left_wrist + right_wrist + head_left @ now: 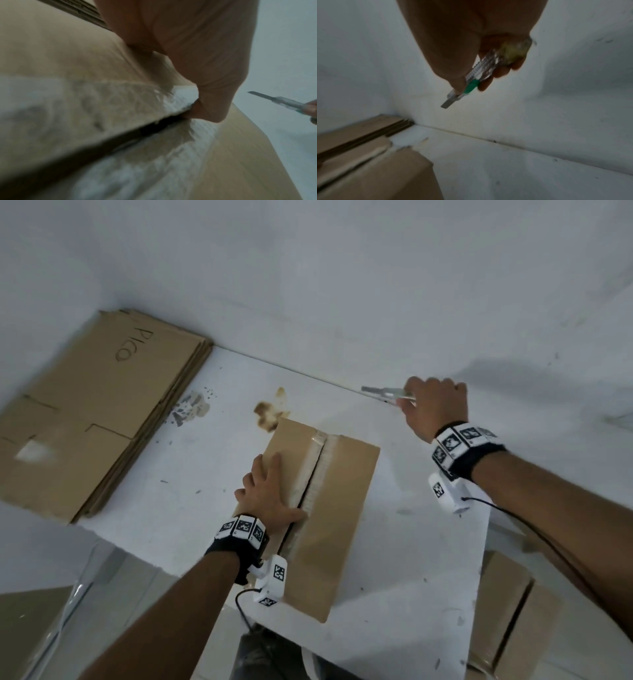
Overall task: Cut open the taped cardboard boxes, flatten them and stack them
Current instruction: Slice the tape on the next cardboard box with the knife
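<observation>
Head view: brown taped cardboard box [337, 508] lies on the stained white table [394, 542], long axis running away from me, its top seam slit. My left hand [270, 494] presses flat on its left flap, fingers straight. Beyond the box, my right hand [433, 405] grips a clear green-slider utility knife [383, 393], blade pointing left. Flattened brown cardboard sheets [85, 412] stack far left.

Black wristbands [239, 546] bearing white marker tags

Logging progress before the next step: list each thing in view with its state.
Cardboard box: closed, top tape slit along the seam.
Utility knife: blade extended, off the box.
Flattened boxes: stacked flat.
Left hand: pressing the box top.
Right hand: gripping the knife.
</observation>
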